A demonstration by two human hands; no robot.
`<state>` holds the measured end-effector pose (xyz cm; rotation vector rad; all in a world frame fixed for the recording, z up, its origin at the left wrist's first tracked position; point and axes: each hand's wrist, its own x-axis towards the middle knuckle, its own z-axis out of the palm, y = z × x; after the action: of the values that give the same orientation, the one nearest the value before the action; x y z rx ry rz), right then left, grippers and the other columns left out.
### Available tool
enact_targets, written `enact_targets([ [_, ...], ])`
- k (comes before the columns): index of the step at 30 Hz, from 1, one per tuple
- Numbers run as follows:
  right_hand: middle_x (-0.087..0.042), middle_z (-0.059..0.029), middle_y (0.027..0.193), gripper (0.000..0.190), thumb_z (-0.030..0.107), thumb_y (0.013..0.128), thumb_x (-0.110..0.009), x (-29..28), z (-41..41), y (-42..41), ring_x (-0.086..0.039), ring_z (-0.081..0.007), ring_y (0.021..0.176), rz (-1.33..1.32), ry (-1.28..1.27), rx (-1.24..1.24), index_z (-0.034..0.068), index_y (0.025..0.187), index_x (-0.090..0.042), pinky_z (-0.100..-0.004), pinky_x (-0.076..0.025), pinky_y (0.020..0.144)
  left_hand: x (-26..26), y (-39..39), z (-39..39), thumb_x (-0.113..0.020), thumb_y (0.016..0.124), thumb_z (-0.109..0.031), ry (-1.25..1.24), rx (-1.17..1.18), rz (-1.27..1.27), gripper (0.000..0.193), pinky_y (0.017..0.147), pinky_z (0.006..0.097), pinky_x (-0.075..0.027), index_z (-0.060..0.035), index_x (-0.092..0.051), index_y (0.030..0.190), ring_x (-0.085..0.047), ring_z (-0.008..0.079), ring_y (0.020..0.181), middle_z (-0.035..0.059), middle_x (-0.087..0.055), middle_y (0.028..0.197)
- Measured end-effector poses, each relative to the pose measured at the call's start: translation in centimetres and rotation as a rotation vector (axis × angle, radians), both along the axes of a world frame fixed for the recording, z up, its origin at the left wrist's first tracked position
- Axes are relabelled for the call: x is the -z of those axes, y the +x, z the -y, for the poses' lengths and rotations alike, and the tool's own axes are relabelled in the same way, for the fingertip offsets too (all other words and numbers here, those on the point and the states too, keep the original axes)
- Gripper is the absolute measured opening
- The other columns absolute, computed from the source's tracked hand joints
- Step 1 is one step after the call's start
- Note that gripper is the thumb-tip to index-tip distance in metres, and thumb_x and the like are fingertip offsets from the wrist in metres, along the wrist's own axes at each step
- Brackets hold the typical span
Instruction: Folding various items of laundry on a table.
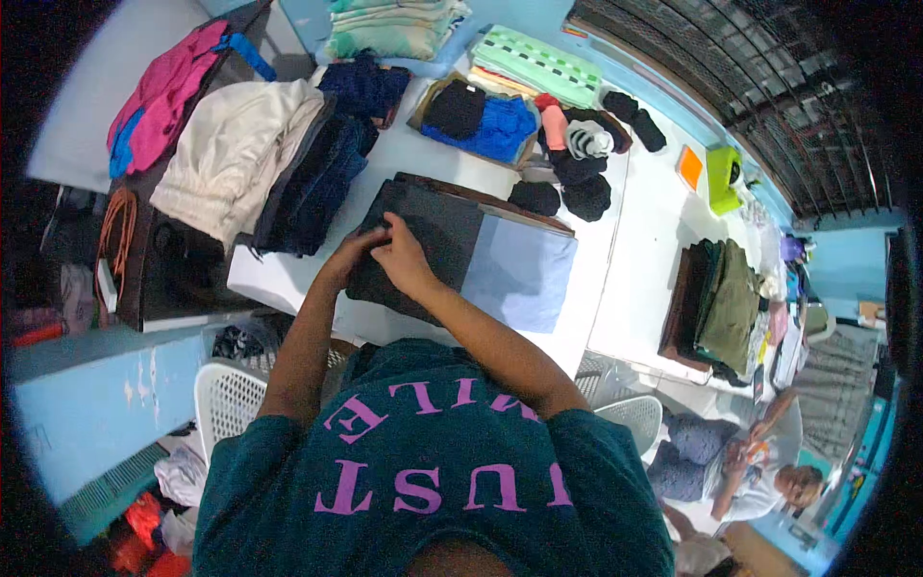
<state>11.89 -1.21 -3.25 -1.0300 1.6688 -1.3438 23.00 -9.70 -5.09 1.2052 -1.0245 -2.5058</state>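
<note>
On the white table before me lies a dark folded cloth (pixel 433 231), with a light blue folded cloth (pixel 520 270) showing at its right side and brown fabric under the far edge. Over the dark cloth's left part, my left hand (pixel 353 252) and my right hand (pixel 404 256) meet at the fingertips. Whether anything small is between the fingers cannot be made out. Folded white trousers (pixel 231 144) and dark blue jeans (pixel 317 187) lie to the left. Beyond the dark cloth are rolled black socks (pixel 535 197) and a blue folded garment (pixel 487 126).
Green towels (pixel 537 65) are stacked at the wall. Olive and brown folded clothes (pixel 728 303) lie at the table's right part. White perforated chairs (pixel 227 397) stand at the near edge. Another person (pixel 757 461) sits at the lower right. A pink garment (pixel 166 97) lies far left.
</note>
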Motion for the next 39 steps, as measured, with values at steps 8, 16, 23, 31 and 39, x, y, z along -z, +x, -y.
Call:
enact_targets([
  [8,-0.052,-0.0134,0.096,0.044,0.01,0.072,-0.063,5.8,-5.1,-4.5,-0.053,-0.0216,0.082,-0.201,0.048,0.61,-0.005,0.108,-0.041,-0.0343,-0.044,0.072,3.9,-1.1,2.6,-0.06,0.074,-0.037,-0.355,0.124,0.213,0.071,0.09,0.0348,-0.036,0.0003,-0.031,0.126,-0.045,0.0276,0.107,0.0167,-0.044,0.118],
  [16,-0.05,-0.0141,0.107,0.071,0.022,0.063,-0.072,2.2,-5.0,-4.2,-0.049,-0.0231,0.098,0.785,0.059,0.339,-0.002,0.118,-0.034,-0.0345,-0.037,0.088,5.7,-0.5,2.4,-0.047,0.083,-0.038,-0.345,0.182,0.093,0.059,0.089,0.0366,-0.035,-0.0018,-0.031,0.127,-0.043,0.0276,0.107,0.0157,-0.039,0.123],
  [23,-0.049,-0.014,0.107,0.067,0.014,0.064,-0.065,-1.5,-3.4,-4.7,-0.049,-0.0236,0.098,0.841,0.041,0.26,0.003,0.121,-0.034,-0.0346,-0.039,0.087,3.0,0.1,1.7,-0.044,0.085,-0.038,-0.317,0.034,0.067,0.056,0.092,0.0362,-0.033,-0.0036,-0.032,0.127,-0.041,0.0267,0.109,0.0138,-0.039,0.122],
  [31,-0.047,-0.0143,0.11,0.072,0.018,0.064,-0.067,-6.7,-9.3,-11.1,-0.048,-0.0247,0.1,0.976,-0.052,-0.038,0.002,0.124,-0.031,-0.0355,-0.039,0.087,-1.9,-2.3,-3.5,-0.039,0.085,-0.045,-0.01,-0.193,-0.232,0.057,0.09,0.0362,-0.035,-0.0013,-0.037,0.122,-0.043,0.0257,0.108,0.0132,-0.043,0.119],
  [39,-0.045,-0.0195,0.112,0.08,0.019,0.063,-0.07,-5.3,-27.8,-22.7,-0.05,-0.0266,0.098,0.943,0.05,0.434,-0.005,0.125,-0.026,-0.0352,-0.043,0.082,-4.2,-20.1,-17.9,-0.055,0.08,-0.026,0.073,0.301,-0.031,0.049,0.092,0.0344,-0.033,0.0002,-0.041,0.119,-0.045,0.024,0.106,0.0116,-0.049,0.114],
])
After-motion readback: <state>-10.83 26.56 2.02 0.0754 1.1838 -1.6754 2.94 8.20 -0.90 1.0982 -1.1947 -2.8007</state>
